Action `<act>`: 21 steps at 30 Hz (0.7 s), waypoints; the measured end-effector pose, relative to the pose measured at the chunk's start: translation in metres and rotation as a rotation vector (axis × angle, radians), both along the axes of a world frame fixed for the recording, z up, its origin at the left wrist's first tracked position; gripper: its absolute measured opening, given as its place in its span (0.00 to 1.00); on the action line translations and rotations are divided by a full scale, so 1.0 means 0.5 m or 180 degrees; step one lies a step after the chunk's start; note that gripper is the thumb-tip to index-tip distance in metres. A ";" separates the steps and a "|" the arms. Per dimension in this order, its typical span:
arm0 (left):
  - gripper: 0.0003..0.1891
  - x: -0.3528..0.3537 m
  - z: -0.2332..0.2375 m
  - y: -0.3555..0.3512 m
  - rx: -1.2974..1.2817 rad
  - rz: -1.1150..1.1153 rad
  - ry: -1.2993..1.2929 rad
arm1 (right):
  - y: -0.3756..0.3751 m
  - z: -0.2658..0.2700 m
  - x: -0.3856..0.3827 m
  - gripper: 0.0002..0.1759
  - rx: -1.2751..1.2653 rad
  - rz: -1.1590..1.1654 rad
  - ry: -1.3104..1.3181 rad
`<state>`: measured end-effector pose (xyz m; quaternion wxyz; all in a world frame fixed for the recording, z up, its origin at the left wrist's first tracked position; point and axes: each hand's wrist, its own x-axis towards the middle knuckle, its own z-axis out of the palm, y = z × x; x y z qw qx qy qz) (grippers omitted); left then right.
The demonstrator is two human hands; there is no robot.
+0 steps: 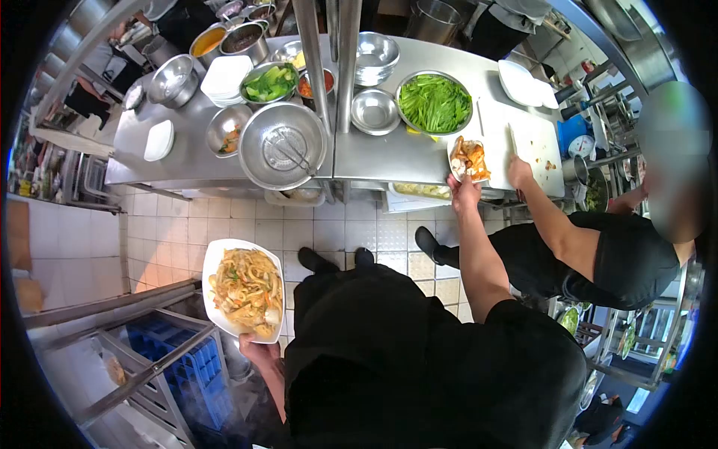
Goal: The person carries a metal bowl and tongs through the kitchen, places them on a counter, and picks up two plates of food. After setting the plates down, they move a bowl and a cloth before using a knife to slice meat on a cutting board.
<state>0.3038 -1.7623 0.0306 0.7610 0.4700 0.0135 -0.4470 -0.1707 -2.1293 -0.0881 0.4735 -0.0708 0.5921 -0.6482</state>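
Observation:
My left hand (258,350) is closed on the near edge of a white dish (212,310), which carries stir-fried noodles (245,288) out over the floor. Reaching forward, my right hand (467,193) grips the near rim of a small white plate at the steel counter's edge. Chopped browned meat (469,157) is heaped on that plate. A bowl of cut green vegetables (434,102) stands just behind it. Close by on the right, a co-worker's hand (520,173) holds a knife (513,141) over a white cutting board (542,142).
The steel counter (396,161) bears a large bowl with a whisk (283,146), metal bowls (374,111) and stacked white plates (226,77). Upright posts (345,75) rise from it. The co-worker (591,254) stands close at my right. Blue crates (179,367) sit in a rack at lower left.

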 end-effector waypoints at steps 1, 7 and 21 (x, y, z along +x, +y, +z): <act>0.38 0.019 -0.007 -0.002 0.0008 -0.0009 -0.0001 | 0.017 0.003 0.000 0.17 0.0032 -0.0004 0.0039; 0.38 0.115 -0.007 -0.057 -0.0161 0.0105 -0.0018 | 0.128 0.081 0.060 0.18 0.0065 0.0580 0.0300; 0.36 0.635 -0.073 -0.024 -0.0657 0.0077 0.0148 | 0.290 0.362 0.704 0.20 0.0253 0.2569 0.0467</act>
